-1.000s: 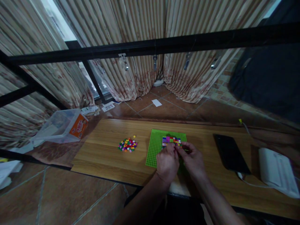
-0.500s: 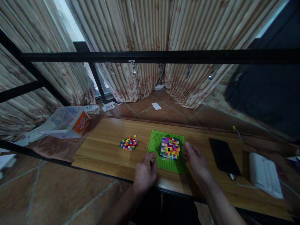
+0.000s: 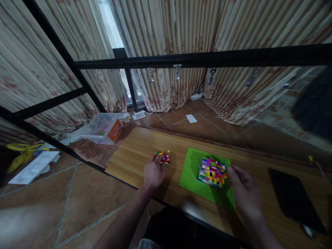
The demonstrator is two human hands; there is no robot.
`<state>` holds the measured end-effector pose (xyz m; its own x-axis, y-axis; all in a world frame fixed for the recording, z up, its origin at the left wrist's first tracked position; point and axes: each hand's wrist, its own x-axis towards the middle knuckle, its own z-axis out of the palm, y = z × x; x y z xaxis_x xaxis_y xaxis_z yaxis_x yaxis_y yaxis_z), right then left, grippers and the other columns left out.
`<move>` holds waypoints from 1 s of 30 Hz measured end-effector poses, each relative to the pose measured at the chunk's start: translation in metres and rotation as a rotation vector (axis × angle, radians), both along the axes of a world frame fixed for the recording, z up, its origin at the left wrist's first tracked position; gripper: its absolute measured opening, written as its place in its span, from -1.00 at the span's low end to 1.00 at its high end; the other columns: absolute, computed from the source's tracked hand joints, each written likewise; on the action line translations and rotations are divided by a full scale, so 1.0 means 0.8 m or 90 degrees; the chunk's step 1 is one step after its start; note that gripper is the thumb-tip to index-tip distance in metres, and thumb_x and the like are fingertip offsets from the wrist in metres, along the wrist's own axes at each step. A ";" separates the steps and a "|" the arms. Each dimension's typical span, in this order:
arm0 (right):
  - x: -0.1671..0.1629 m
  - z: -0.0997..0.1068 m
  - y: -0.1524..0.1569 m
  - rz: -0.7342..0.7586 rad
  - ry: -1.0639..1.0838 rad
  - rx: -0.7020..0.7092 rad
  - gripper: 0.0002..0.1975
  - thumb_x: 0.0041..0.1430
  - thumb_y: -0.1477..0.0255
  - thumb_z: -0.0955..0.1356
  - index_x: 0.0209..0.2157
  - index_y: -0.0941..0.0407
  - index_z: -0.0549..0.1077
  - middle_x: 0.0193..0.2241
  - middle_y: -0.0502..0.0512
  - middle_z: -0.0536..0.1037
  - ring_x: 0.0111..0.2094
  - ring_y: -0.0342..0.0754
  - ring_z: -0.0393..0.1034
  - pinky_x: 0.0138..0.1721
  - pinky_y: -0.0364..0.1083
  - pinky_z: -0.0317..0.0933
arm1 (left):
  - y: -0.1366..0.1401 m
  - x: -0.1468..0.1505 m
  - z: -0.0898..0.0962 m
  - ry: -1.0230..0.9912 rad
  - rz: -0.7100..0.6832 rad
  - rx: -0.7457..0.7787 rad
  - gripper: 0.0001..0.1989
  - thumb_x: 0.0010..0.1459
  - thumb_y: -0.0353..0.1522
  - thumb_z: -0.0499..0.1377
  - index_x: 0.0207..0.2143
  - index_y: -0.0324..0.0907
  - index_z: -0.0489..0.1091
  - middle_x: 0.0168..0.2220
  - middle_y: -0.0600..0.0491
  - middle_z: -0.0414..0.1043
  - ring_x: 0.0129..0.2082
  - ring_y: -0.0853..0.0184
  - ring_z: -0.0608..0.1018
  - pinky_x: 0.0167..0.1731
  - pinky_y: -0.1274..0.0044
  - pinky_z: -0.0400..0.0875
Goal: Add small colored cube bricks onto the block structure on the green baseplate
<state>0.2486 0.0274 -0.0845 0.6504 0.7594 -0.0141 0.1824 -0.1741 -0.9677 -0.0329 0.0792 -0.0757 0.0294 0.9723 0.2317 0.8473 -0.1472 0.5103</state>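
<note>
A pile of small coloured toy bricks (image 3: 166,159) lies on the wooden tabletop. My left hand (image 3: 154,172) is at the pile's near left side, its fingers bent down and a little apart, covering some bricks. A green baseplate (image 3: 190,169) bears a multicoloured brick block (image 3: 212,172). Close against the block's right side is my right hand (image 3: 245,189), with fingers curled and thumb and fingertips drawn together. Whatever they hold is too small to make out.
A single yellow brick (image 3: 168,150) lies behind the pile. A black tablet-like device (image 3: 295,199) with a white cable is at the right. Beyond the table's left end stands a clear plastic box (image 3: 102,133) with an orange label. A black rail (image 3: 155,62) crosses ahead.
My left hand has moved left from the baseplate's near edge to the brick pile. My right hand stays beside the block. The view has turned left.
</note>
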 end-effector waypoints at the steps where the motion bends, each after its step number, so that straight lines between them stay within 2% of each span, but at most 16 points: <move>1: -0.001 0.004 -0.003 -0.012 -0.021 -0.007 -0.48 -0.03 0.07 0.41 -0.13 0.16 0.51 -0.25 0.20 0.59 -0.24 0.11 0.47 -0.18 0.08 0.29 | 0.008 0.001 0.002 0.030 -0.017 0.007 -0.77 0.17 -0.43 0.11 -0.11 -0.12 0.43 -0.12 -0.02 0.45 -0.11 0.27 0.48 -0.08 0.46 0.37; 4: -0.010 0.019 -0.011 -0.037 -0.041 -0.032 -0.47 -0.05 0.09 0.41 -0.13 0.16 0.52 -0.24 0.19 0.59 -0.23 0.11 0.47 -0.15 0.08 0.28 | 0.024 0.009 0.005 0.100 -0.075 0.015 -0.81 0.18 -0.42 0.11 -0.17 -0.13 0.46 -0.13 -0.05 0.44 -0.10 0.24 0.44 -0.04 0.41 0.34; 7: -0.020 0.029 -0.016 -0.030 -0.024 -0.030 -0.48 -0.09 0.10 0.42 -0.15 0.16 0.53 -0.26 0.18 0.59 -0.27 0.08 0.47 -0.21 0.03 0.29 | 0.031 0.019 0.006 0.148 -0.110 -0.006 -0.85 0.15 -0.43 0.12 -0.26 -0.15 0.48 -0.12 -0.07 0.44 -0.11 0.21 0.43 -0.05 0.38 0.33; 11: -0.025 0.034 -0.026 -0.045 -0.045 -0.044 -0.49 -0.06 0.10 0.42 -0.15 0.16 0.53 -0.29 0.18 0.59 -0.31 0.07 0.48 -0.28 -0.01 0.30 | 0.036 0.027 0.005 0.178 -0.107 -0.029 -0.85 0.15 -0.45 0.10 -0.34 -0.17 0.48 -0.15 -0.08 0.45 -0.13 0.18 0.44 -0.11 0.36 0.33; 14: -0.033 0.036 -0.037 -0.030 -0.126 -0.023 -0.56 0.03 0.12 0.38 -0.15 0.13 0.53 -0.25 0.18 0.59 -0.27 0.09 0.48 -0.22 0.02 0.30 | 0.038 0.027 0.004 0.146 -0.103 -0.013 -0.85 0.16 -0.47 0.09 -0.35 -0.19 0.46 -0.19 -0.08 0.47 -0.15 0.19 0.46 -0.13 0.37 0.32; 16: -0.049 0.037 -0.041 0.020 -0.177 0.030 -0.64 0.11 0.15 0.35 -0.17 0.10 0.53 -0.21 0.15 0.58 -0.20 0.08 0.47 -0.15 0.03 0.29 | 0.039 0.025 0.003 0.077 -0.088 -0.001 -0.86 0.16 -0.48 0.08 -0.33 -0.20 0.44 -0.24 -0.07 0.48 -0.19 0.22 0.48 -0.15 0.41 0.33; 18: -0.074 0.038 -0.035 0.118 -0.207 0.096 -0.73 0.18 0.22 0.31 -0.21 0.07 0.52 -0.19 0.12 0.58 -0.16 0.06 0.47 -0.11 0.01 0.30 | 0.037 0.020 0.003 -0.038 -0.052 -0.014 -0.86 0.18 -0.46 0.06 -0.30 -0.20 0.42 -0.32 -0.03 0.49 -0.28 0.27 0.51 -0.23 0.47 0.35; 21: -0.122 0.032 0.002 0.326 -0.254 0.140 -0.77 0.26 0.34 0.24 -0.20 0.05 0.51 -0.23 0.09 0.58 -0.20 0.00 0.48 -0.16 -0.05 0.33 | 0.028 0.008 0.003 -0.258 -0.005 -0.048 -0.87 0.20 -0.41 0.05 -0.30 -0.19 0.40 -0.42 0.04 0.49 -0.41 0.34 0.52 -0.36 0.55 0.35; 22: -0.137 0.028 0.022 0.348 -0.278 0.142 -0.75 0.27 0.39 0.21 -0.19 0.06 0.51 -0.25 0.10 0.58 -0.22 -0.02 0.49 -0.17 -0.06 0.33 | 0.024 0.003 0.003 -0.328 0.001 -0.053 -0.87 0.20 -0.39 0.07 -0.32 -0.19 0.40 -0.43 0.06 0.49 -0.42 0.35 0.52 -0.38 0.57 0.35; 27: -0.185 0.000 0.124 0.429 -0.460 0.008 -0.69 0.20 0.59 0.22 -0.13 0.12 0.53 -0.25 0.15 0.55 -0.22 -0.02 0.47 -0.16 -0.10 0.27 | 0.001 -0.031 0.004 -0.560 0.016 -0.086 -0.90 0.07 -0.36 0.23 -0.37 -0.22 0.45 -0.41 0.05 0.53 -0.39 0.36 0.54 -0.35 0.60 0.38; 30: -0.196 -0.014 0.156 0.472 -0.473 0.007 -0.71 0.15 0.62 0.25 -0.22 0.11 0.56 -0.27 0.14 0.54 -0.25 -0.03 0.46 -0.16 -0.12 0.25 | -0.008 -0.047 0.007 -0.634 0.024 -0.097 -0.84 0.00 -0.32 0.31 -0.38 -0.24 0.50 -0.41 0.04 0.54 -0.39 0.36 0.53 -0.34 0.60 0.39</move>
